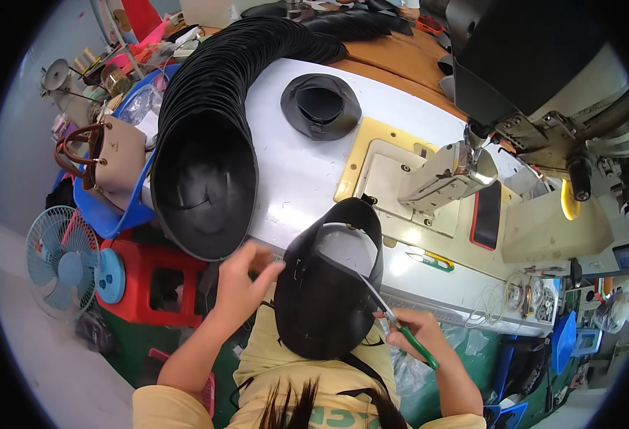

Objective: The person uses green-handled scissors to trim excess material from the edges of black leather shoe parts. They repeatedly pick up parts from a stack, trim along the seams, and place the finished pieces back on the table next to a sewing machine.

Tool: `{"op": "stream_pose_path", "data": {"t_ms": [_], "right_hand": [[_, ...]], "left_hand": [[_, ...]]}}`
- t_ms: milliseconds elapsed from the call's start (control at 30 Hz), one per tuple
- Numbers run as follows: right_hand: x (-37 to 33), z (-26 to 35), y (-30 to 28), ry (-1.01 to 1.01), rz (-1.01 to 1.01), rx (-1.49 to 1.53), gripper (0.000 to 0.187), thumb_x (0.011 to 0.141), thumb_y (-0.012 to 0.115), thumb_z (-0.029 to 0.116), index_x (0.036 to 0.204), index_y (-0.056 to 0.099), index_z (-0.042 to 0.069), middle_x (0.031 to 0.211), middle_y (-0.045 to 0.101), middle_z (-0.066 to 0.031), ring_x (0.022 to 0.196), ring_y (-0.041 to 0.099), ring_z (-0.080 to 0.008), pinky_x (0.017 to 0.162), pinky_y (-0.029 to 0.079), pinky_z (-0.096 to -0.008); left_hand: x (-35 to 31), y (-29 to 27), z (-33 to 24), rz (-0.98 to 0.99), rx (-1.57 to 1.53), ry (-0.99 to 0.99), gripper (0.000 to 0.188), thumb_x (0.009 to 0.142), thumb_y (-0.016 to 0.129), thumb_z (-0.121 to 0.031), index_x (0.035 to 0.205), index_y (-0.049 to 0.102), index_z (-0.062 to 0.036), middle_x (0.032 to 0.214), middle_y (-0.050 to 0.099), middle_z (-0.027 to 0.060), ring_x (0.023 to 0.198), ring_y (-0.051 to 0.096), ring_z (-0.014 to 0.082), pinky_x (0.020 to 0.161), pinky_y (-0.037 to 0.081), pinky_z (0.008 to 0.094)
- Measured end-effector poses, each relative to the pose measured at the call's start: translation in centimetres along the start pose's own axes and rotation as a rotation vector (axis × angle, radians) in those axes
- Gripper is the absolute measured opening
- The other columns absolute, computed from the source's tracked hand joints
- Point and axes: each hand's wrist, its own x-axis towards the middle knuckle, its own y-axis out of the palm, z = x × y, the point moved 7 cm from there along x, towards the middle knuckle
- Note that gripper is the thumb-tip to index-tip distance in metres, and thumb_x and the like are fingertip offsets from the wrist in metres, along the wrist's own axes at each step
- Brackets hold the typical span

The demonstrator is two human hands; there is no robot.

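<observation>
Left hand [241, 280]: pinching the left edge of a black cap [325, 293], held over the lap.
Right hand [416, 336]: closed round green-handled snips [393, 318], blades touching the cap's right edge.
Caps: one in hand, one [321, 106] lying apart on the table [293, 179], a long nested stack [214, 129] just left.
Around: sewing machine [543, 79] right; phone [486, 214], handbag [110, 161], fan [60, 257].

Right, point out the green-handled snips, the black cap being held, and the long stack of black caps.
green-handled snips [416, 346], head view, on the green handle in the right hand.
black cap [321, 307], head view, on its dark crown.
stack of black caps [203, 182], head view, inside the nearest cap's hollow.
</observation>
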Motion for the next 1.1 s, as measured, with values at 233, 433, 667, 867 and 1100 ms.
{"op": "stream_pose_path", "data": {"t_ms": [233, 433, 667, 867, 1100], "right_hand": [[0.2, 0.1, 1.0, -0.058, 0.159, 0.096, 0.041, 0.074, 0.073, 0.018, 0.11, 0.061, 0.005, 0.068, 0.046, 0.0025, 0.061, 0.038, -0.0051, 0.056, 0.034, -0.0195], [-1.3, 0.5, -1.0, -0.041, 0.015, 0.034, 0.042, 0.073, 0.073, 0.018, 0.11, 0.06, 0.003, 0.067, 0.045, 0.0025, 0.061, 0.037, -0.0051, 0.054, 0.033, -0.0192], [-1.8, -1.2, -1.3, 0.001, -0.082, 0.023, 0.039, 0.073, 0.072, 0.015, 0.109, 0.061, 0.003, 0.067, 0.051, 0.0012, 0.06, 0.039, -0.0036, 0.053, 0.033, -0.0184], [-1.2, -0.6, -1.1, 0.053, -0.046, -0.127, 0.039, 0.075, 0.069, 0.013, 0.109, 0.059, -0.002, 0.068, 0.051, 0.0003, 0.064, 0.046, -0.0066, 0.06, 0.039, -0.021], [-1.1, 0.2, -0.5, -0.043, -0.029, 0.167, 0.05, 0.075, 0.07, 0.029, 0.111, 0.057, -0.003, 0.069, 0.052, 0.0001, 0.064, 0.046, -0.0067, 0.058, 0.038, -0.0206]], "left_hand": [[-7.6, 5.8, 5.8, 0.364, -1.486, -0.906, 0.04, 0.087, 0.054, -0.024, 0.118, 0.049, 0.0015, 0.11, 0.058, 0.0134, 0.099, 0.058, 0.0217, 0.089, 0.045, 0.0358], [-3.7, 3.9, 2.3, 0.659, -1.31, -0.662, 0.05, 0.076, 0.063, -0.003, 0.122, 0.045, 0.0011, 0.114, 0.055, 0.0146, 0.102, 0.057, 0.0245, 0.089, 0.046, 0.0381], [-3.6, 4.1, 0.6, 0.726, -1.11, -0.465, 0.052, 0.073, 0.064, 0.002, 0.122, 0.045, -0.0007, 0.113, 0.056, 0.0117, 0.101, 0.057, 0.0215, 0.086, 0.047, 0.0347], [-3.3, 2.5, 0.6, 0.588, -1.071, -0.592, 0.054, 0.073, 0.066, -0.003, 0.122, 0.045, -0.0007, 0.113, 0.055, 0.0109, 0.101, 0.055, 0.0196, 0.086, 0.046, 0.0338], [-1.3, 1.5, -1.9, 0.429, -0.98, -0.444, 0.057, 0.069, 0.067, 0.001, 0.121, 0.043, -0.0004, 0.109, 0.056, 0.0109, 0.099, 0.056, 0.0195, 0.085, 0.046, 0.0332]]}}
